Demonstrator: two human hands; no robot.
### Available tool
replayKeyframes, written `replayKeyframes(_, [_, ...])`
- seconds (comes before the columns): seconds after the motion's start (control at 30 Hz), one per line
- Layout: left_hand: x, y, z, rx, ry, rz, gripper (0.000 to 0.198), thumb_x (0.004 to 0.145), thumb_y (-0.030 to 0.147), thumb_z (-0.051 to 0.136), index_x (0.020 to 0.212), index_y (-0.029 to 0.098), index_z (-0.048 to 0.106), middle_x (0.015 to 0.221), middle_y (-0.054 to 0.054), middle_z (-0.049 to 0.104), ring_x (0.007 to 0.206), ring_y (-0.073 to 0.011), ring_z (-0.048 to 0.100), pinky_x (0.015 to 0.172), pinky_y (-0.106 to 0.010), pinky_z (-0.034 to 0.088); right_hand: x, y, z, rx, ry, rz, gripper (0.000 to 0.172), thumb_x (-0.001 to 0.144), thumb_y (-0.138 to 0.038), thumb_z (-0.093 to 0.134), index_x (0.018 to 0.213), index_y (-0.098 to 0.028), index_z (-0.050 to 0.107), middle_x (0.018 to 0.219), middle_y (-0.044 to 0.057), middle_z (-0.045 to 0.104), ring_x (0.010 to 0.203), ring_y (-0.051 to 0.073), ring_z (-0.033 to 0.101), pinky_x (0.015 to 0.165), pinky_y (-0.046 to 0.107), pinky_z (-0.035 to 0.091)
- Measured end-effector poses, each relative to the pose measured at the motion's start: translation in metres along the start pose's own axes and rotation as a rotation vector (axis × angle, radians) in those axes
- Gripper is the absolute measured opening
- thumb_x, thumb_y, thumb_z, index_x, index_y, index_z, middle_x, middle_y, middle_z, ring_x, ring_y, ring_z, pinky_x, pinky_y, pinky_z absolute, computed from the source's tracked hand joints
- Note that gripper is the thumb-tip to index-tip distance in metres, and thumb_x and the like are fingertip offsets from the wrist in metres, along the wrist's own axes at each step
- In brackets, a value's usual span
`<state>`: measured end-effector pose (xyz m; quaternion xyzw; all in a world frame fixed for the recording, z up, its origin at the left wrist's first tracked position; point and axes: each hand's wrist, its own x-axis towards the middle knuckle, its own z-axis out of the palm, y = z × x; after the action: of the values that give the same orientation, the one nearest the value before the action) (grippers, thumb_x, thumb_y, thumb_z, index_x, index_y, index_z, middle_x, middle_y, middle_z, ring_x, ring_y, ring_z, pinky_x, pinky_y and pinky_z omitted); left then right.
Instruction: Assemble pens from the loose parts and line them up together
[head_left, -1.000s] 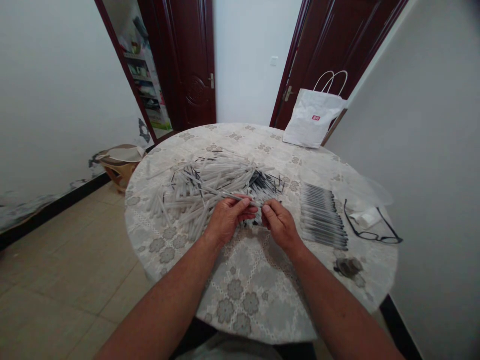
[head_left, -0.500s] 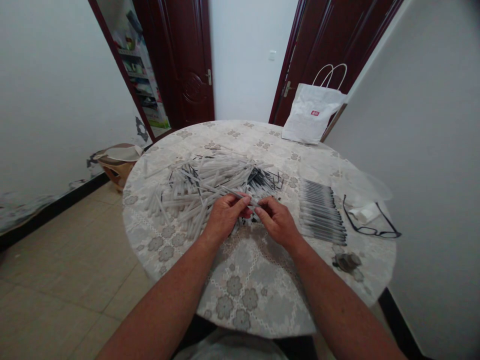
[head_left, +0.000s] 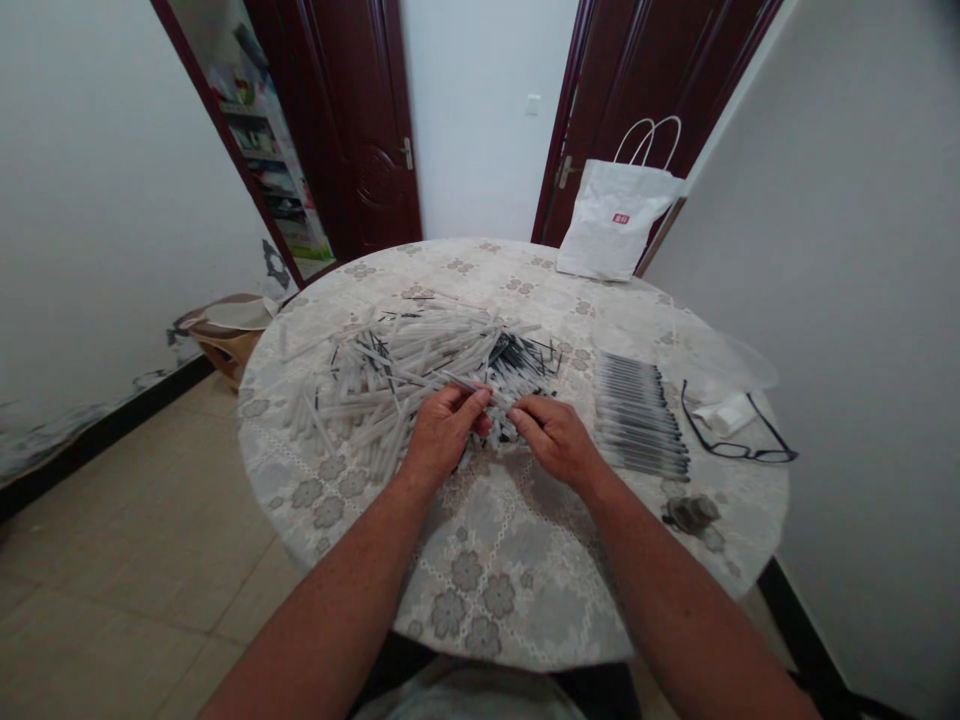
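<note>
A loose heap of clear pen barrels (head_left: 390, 375) and thin black refills (head_left: 525, 357) lies in the middle of a round table (head_left: 487, 560) with a flowered cloth. My left hand (head_left: 442, 435) is closed on one clear pen barrel (head_left: 461, 383) at the heap's near edge. My right hand (head_left: 551, 435) pinches that barrel's near end with thumb and fingers. The two hands almost touch. To the right lies a neat row of assembled pens (head_left: 637, 415).
Black glasses (head_left: 739, 440) and a folded white paper lie at the right edge, beside clear plastic. A white paper bag (head_left: 615, 220) stands at the far rim. A small dark lump (head_left: 690, 513) sits near right. A stool stands on the floor at left.
Both hands have stayed together on the barrel, the right fingers closing in on its end. The view has shifted slightly.
</note>
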<state>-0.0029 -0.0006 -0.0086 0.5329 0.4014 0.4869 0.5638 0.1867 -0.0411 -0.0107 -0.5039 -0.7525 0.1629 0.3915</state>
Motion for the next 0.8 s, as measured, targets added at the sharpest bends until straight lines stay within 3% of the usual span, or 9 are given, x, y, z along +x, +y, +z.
replayKeyframes(0.2, [0.001, -0.001, -0.001, 0.039, 0.005, 0.035, 0.039, 0.082, 0.052, 0.073, 0.098, 0.017, 0.075, 0.071, -0.003, 0.071, 0.059, -0.0165, 0.064, 0.059, -0.027, 0.05, 0.0, 0.001, 0.005, 0.024, 0.078, 0.022, 0.018, 0.096, -0.034, 0.058, 0.102, -0.022, 0.07, 0.086, 0.004, 0.069, 0.077, 0.019, 0.062, 0.073, 0.03, 0.045])
replayKeyframes(0.33, [0.0, 0.002, 0.0, 0.086, -0.004, 0.038, 0.036, 0.083, 0.05, 0.072, 0.095, 0.016, 0.075, 0.078, -0.005, 0.074, 0.059, -0.0161, 0.064, 0.056, -0.026, 0.049, 0.001, 0.003, 0.0, -0.003, 0.078, 0.013, 0.017, 0.096, -0.032, 0.057, 0.099, -0.022, 0.07, 0.087, 0.005, 0.07, 0.08, 0.02, 0.063, 0.075, 0.03, 0.045])
replayKeyframes(0.5, [0.0, -0.001, 0.0, 0.106, -0.005, 0.054, 0.031, 0.083, 0.046, 0.072, 0.098, 0.019, 0.075, 0.085, -0.005, 0.076, 0.055, -0.0138, 0.059, 0.049, -0.024, 0.043, 0.002, 0.013, -0.015, -0.033, 0.207, 0.121, 0.021, 0.095, -0.036, 0.057, 0.099, -0.021, 0.07, 0.083, 0.004, 0.069, 0.073, 0.019, 0.06, 0.07, 0.03, 0.045])
replayKeyframes(0.8, [-0.003, -0.005, 0.004, 0.243, 0.006, 0.119, 0.025, 0.084, 0.039, 0.073, 0.099, 0.02, 0.077, 0.074, -0.002, 0.071, 0.059, -0.0139, 0.06, 0.059, -0.024, 0.046, 0.002, 0.016, -0.016, -0.092, 0.168, 0.088, 0.017, 0.095, -0.033, 0.059, 0.097, -0.019, 0.069, 0.084, 0.004, 0.069, 0.076, 0.018, 0.062, 0.072, 0.029, 0.045])
